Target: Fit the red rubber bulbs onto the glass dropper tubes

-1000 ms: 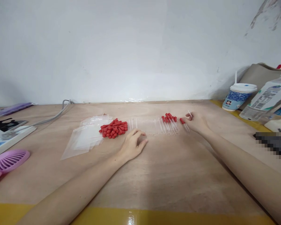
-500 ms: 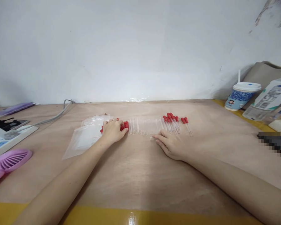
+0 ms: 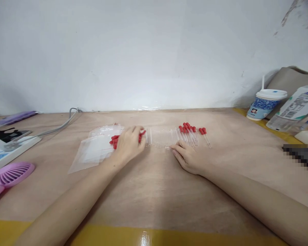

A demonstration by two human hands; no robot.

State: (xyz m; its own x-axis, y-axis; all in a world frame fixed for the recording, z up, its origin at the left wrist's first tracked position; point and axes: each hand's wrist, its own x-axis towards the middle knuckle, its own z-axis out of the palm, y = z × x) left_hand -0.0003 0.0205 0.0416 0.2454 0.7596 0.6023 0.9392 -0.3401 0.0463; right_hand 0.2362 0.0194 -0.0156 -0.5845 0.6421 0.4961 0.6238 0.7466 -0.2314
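My left hand (image 3: 130,141) is closed, with a red rubber dropper bulb (image 3: 143,132) at its fingertips. Under and beside that hand lies a pile of loose red bulbs (image 3: 114,140), partly hidden by it. My right hand (image 3: 186,155) pinches a thin clear dropper tube (image 3: 168,148) that points left. Between and behind the hands runs a row of clear tubes (image 3: 160,136) lying side by side. At the row's right end are droppers with red bulbs fitted (image 3: 187,127), and two more fitted droppers (image 3: 202,131) lie slightly apart.
Clear plastic bags (image 3: 92,150) lie left of the bulbs. Farther left are a pink fan (image 3: 14,174), a power strip (image 3: 28,141) with a grey cable and a purple item (image 3: 15,118). A paper cup (image 3: 265,106) and a bottle (image 3: 292,109) stand at right.
My left hand has moved right, away from the bulb pile, and a red bulb now shows at its fingertips. My right hand stays nearly in place with the tube.
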